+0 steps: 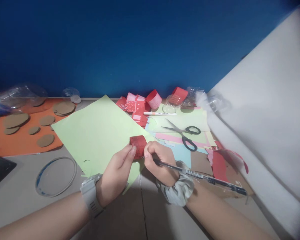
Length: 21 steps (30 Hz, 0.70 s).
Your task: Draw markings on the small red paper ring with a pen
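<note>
A small roll of red paper point(138, 143) is held over a light green sheet point(97, 133). My left hand point(117, 170) pinches the roll from the left; a white watch sits on that wrist. My right hand point(160, 161) holds the roll's right side with thumb and forefinger and also grips a long dark pen point(205, 178), whose tip points toward the roll. A grey scrunchie circles my right wrist.
Black-handled scissors point(186, 135) lie on pastel sheets to the right. Red paper pieces point(140, 106) and a white marker point(160, 113) sit behind. Cardboard discs point(27, 121) lie on orange paper at left, a clear ring point(56, 176) nearer. White fabric point(265, 116) rises at right.
</note>
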Each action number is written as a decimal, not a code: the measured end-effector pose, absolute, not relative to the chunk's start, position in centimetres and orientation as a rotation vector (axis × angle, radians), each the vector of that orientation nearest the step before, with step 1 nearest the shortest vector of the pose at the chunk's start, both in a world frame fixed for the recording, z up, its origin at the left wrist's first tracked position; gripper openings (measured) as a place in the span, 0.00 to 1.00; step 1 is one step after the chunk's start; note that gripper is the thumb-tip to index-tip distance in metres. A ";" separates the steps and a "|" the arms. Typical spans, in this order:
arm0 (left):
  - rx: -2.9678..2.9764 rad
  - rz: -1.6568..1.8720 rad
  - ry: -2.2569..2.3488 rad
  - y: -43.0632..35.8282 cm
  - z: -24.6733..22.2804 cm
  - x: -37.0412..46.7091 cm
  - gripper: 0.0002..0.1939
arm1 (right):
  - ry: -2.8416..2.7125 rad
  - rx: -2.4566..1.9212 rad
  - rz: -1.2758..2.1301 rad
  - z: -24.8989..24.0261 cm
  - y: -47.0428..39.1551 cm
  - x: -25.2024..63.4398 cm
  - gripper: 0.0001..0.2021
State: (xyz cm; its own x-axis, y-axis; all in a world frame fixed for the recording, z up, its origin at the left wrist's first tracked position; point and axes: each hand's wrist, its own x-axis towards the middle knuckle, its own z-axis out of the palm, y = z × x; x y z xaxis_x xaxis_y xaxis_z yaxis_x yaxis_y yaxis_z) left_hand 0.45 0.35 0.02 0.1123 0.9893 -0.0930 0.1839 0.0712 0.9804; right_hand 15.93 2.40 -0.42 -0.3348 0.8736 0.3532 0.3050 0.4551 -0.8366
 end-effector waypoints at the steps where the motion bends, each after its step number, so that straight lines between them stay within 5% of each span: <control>1: 1.329 0.974 1.289 0.3 0.1 0.5 0.15 | -1.863 -0.989 0.851 -0.5 2.4 15.9 0.09; 21: 1.319 0.978 1.267 0.4 0.2 0.5 0.16 | -1.925 -0.960 0.789 -0.7 2.5 16.0 0.09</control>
State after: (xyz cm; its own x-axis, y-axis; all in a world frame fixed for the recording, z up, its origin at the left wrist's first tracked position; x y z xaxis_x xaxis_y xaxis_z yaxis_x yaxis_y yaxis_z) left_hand 0.46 0.36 0.15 0.1171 0.9890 -0.0907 0.1624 0.0710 0.9842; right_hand 16.04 2.49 -0.73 -0.3686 0.8430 0.3918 0.3253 0.5118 -0.7951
